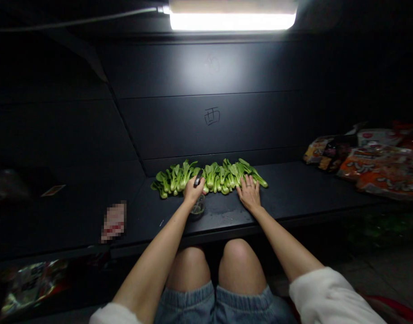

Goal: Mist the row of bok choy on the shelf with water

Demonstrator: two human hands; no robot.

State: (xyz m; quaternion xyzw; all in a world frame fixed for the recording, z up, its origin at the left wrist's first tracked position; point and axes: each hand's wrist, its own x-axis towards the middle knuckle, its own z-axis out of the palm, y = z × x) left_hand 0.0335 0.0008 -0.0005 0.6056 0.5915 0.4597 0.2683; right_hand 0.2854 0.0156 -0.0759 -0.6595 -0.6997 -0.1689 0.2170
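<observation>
A row of green bok choy (223,177) lies side by side along the back of the dark shelf (223,220). My left hand (192,190) is wrapped round the neck of what looks like a spray bottle (197,208), with a black top and a clear, rounded body. This bottle is in front of the left half of the row, and my fingers partly hide it. Toward the right end, my right hand (249,194) rests with spread fingers against the lower stems of the bok choy. No object is gripped in it.
Orange and dark food packets (375,166) are piled at the right. A bright tube light (233,21) hangs above, with a cable leading left. A blurred-out flat item (114,221) lies on the left shelf section, and a shiny packet (32,283) sits lower down.
</observation>
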